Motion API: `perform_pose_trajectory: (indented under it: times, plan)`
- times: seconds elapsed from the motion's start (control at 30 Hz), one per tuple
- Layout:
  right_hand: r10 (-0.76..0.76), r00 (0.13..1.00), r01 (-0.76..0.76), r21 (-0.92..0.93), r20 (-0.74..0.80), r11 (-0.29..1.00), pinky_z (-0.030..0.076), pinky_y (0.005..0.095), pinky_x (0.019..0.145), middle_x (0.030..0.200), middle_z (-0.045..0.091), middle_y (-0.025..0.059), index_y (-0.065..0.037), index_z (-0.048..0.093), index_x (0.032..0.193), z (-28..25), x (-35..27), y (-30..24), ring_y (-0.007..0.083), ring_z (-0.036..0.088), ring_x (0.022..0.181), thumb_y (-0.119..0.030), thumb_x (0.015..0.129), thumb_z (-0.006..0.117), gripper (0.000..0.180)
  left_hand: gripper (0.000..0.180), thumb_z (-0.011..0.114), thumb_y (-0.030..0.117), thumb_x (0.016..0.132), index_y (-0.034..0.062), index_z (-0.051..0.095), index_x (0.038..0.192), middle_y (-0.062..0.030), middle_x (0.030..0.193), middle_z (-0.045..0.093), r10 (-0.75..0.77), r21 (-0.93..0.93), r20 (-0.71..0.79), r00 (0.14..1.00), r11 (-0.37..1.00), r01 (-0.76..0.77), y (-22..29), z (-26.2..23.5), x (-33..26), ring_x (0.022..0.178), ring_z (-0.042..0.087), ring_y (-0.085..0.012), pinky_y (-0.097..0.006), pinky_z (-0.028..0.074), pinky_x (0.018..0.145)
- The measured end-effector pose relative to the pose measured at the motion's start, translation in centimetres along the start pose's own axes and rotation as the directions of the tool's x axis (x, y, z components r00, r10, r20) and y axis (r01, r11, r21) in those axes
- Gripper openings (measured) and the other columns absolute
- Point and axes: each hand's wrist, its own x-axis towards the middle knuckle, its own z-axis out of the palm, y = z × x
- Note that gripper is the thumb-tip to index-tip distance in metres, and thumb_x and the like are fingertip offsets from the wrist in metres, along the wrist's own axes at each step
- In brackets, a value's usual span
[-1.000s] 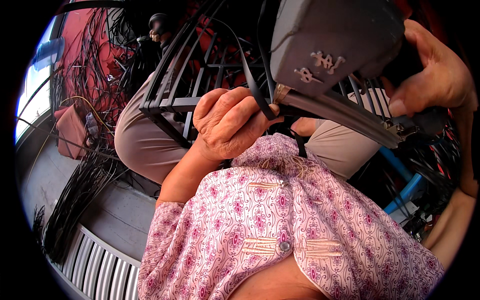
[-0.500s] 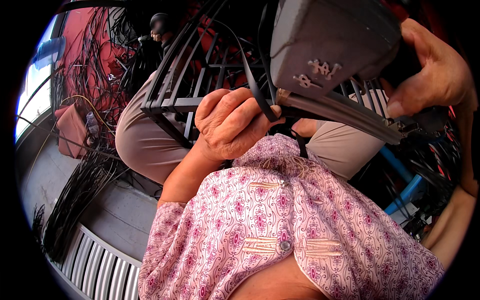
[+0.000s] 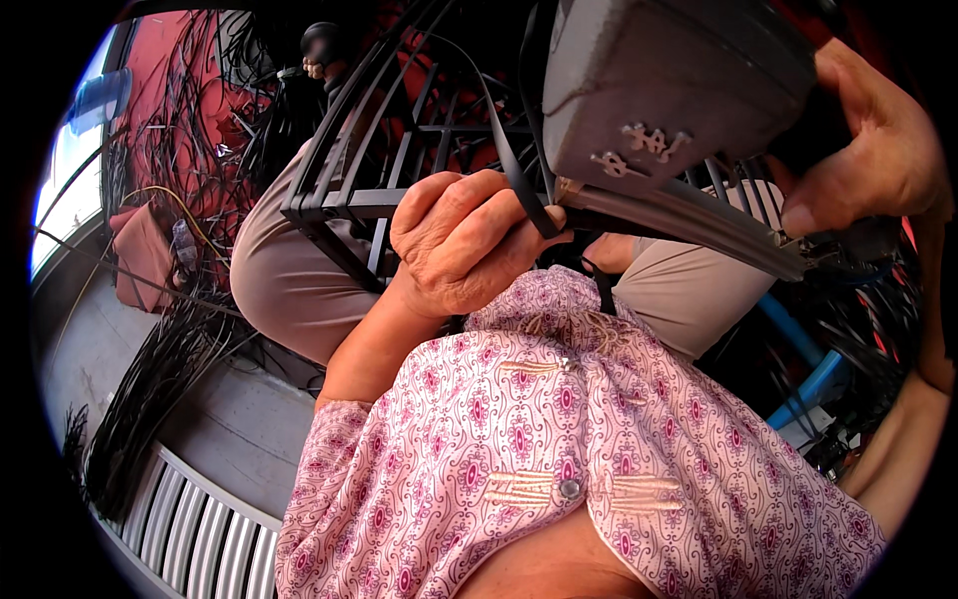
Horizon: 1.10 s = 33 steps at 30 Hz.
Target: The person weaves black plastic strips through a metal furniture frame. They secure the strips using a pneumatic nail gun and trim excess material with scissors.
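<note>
My left hand [image 3: 461,240] is closed, thumb and fingers pinching a flat black strip [image 3: 517,178]. The strip comes down from above and bends at my fingertips beside the corner of a black metal frame [image 3: 369,207]. More such strips are stretched across the frame on its left side. Right of that hand is a dark grey staple gun [image 3: 649,90] with a long metal rail [image 3: 699,232] below its body; the nose of the rail is close to my left fingertips. My right hand [image 3: 868,150] is wrapped round the tool's far right part, with the thumb near the rail's end; some fingers are hidden behind it.
Loose black strips [image 3: 190,150] lie tangled on a red surface at the far left. A dark bundle of strips [image 3: 150,399] crosses the grey floor near a white slatted panel [image 3: 200,529]. A brownish-pink cloth [image 3: 143,260] lies there. Blue tubing [image 3: 808,384] is at the lower right.
The staple gun and my right hand have shifted slightly right and down. My left hand stays almost in place on the strip.
</note>
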Motion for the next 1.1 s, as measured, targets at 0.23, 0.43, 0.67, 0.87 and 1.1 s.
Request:
perform_pose_trajectory:
  times: [0.23, 0.43, 0.67, 0.87, 1.1]
  plan:
    - [-0.009, 1.0, 0.009, 0.001, -0.004, 1.0, 0.049, 0.0292, 0.064, 0.079, 0.057, 0.0094, 0.003, 0.044, 0.132, 0.2, 0.2, 0.2, 0.0154, 0.056, 0.058, -0.015, 0.072, 0.072, 0.069, 0.02, 0.078, 0.02, 0.066, 0.0143, 0.074, 0.085, 0.0003, 0.093, 0.067, -0.012, 0.007, -0.01, 1.0, 1.0, 0.013, 0.2, 0.1, -0.2, 0.081, 0.068, -0.0175, -0.031, 0.047, 0.074]
    - [-0.006, 1.0, 0.006, 0.008, -0.016, 1.0, 0.049, 0.0295, 0.065, 0.08, 0.057, 0.0096, 0.003, 0.043, 0.133, 0.2, -0.1, 0.0, 0.0157, 0.056, 0.059, -0.015, 0.071, 0.073, 0.071, 0.019, 0.079, 0.021, 0.065, 0.0143, 0.073, 0.082, 0.0004, 0.093, 0.067, -0.013, -0.014, -0.027, 1.0, 1.0, 0.012, 0.1, 0.1, 0.1, 0.082, 0.068, -0.0175, -0.031, 0.048, 0.073]
    - [-0.005, 1.0, 0.005, 0.021, -0.027, 1.0, 0.05, 0.0299, 0.066, 0.081, 0.057, 0.0099, 0.003, 0.042, 0.135, 0.4, -0.4, 0.3, 0.0161, 0.057, 0.059, -0.014, 0.071, 0.073, 0.073, 0.021, 0.082, 0.022, 0.064, 0.0146, 0.073, 0.082, 0.0006, 0.093, 0.067, -0.007, -0.02, -0.027, 1.0, 1.0, 0.007, 0.1, 0.0, 0.2, 0.082, 0.068, -0.0175, -0.031, 0.048, 0.073]
    - [0.003, 0.999, -0.001, 0.057, -0.038, 0.998, 0.05, 0.0303, 0.067, 0.082, 0.057, 0.0102, 0.003, 0.041, 0.136, 1.0, -0.8, 0.7, 0.0164, 0.057, 0.06, -0.014, 0.071, 0.074, 0.074, 0.04, 0.087, 0.025, 0.063, 0.0123, 0.067, 0.095, -0.002, 0.089, 0.062, -0.063, -0.017, -0.051, 0.997, 0.998, 0.062, 0.1, 0.2, -0.2, 0.078, 0.066, -0.0186, -0.031, 0.048, 0.069]
    - [0.031, 0.993, -0.015, 0.143, -0.11, 0.99, 0.05, 0.0306, 0.068, 0.084, 0.057, 0.0105, 0.002, 0.04, 0.137, 0.6, -4.1, 1.3, 0.0168, 0.057, 0.061, -0.014, 0.071, 0.074, 0.076, 0.049, 0.088, 0.023, 0.061, 0.0079, 0.066, 0.102, -0.0057, 0.09, 0.065, -0.174, -0.012, -0.001, 0.985, 0.985, 0.174, 0.4, -0.5, 1.3, 0.075, 0.062, -0.0218, -0.032, 0.046, 0.065]
